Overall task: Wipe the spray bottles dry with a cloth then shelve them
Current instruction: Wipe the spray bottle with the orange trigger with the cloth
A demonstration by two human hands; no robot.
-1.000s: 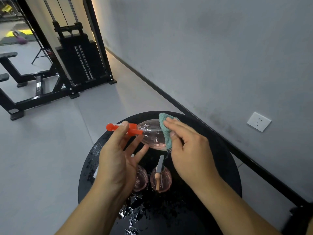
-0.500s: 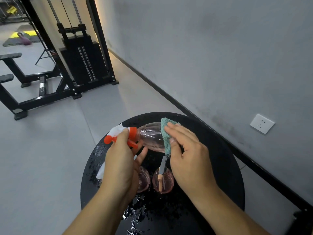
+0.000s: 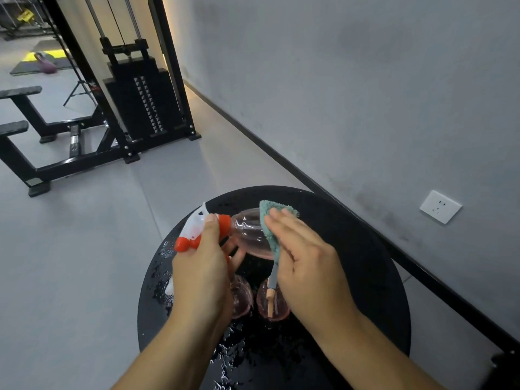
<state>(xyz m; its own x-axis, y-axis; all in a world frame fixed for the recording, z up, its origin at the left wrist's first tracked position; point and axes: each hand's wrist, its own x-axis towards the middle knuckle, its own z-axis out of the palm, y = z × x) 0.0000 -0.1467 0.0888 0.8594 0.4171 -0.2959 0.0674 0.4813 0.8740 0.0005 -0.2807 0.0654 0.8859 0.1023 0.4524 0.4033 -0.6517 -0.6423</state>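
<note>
Wiping is under way: the left hand (image 3: 201,273) grips the spray bottle (image 3: 249,235) by its red-and-white trigger head, holding it sideways in the air above the round black table (image 3: 374,266). The right hand (image 3: 302,263) presses the teal cloth (image 3: 271,225) against the clear body with straight fingers. To do this well, I'd say turn the bottle at the neck so the cloth meets every side, then work toward the base. Two more bottles (image 3: 271,304) stand on the table just beneath the hands, near the puddles of water (image 3: 233,358). Best keep the dried bottle off that wet patch. No shelf shows here.
</note>
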